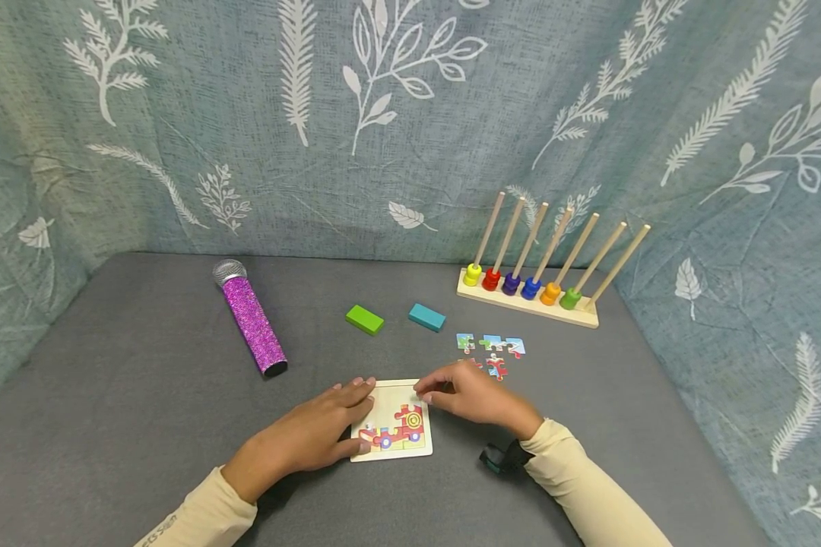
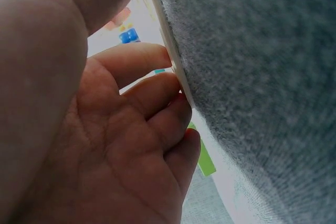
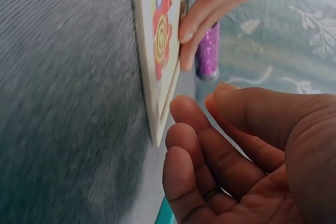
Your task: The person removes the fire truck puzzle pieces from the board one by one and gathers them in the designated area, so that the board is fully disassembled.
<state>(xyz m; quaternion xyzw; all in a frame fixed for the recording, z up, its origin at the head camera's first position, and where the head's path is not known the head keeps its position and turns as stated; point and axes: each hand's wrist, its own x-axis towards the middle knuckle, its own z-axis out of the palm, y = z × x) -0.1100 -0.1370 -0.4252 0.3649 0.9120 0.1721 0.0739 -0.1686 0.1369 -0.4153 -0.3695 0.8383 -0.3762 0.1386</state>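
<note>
A wooden puzzle tray [image 1: 391,457] lies flat on the table, with several joined pieces forming part of a red vehicle picture [image 1: 402,431] along its lower and right sides. My left hand [image 1: 308,429] rests on the tray's left side, fingers extended toward its upper edge and thumb at the lower edge. In the left wrist view the fingertips [image 2: 170,80] press at the board's rim. Over the upper right corner is my right hand [image 1: 468,391], fingers bent and thumb near the index finger. Whether a piece sits between them I cannot tell.
Loose jigsaw pieces [image 1: 496,366] lie beyond the right hand. Green [image 1: 365,320] and teal [image 1: 427,317] blocks are farther back. A purple glittery microphone [image 1: 255,323] lies at left. A wooden peg stand [image 1: 527,300] with coloured beads stands back right, before the patterned curtain [image 1: 280,197].
</note>
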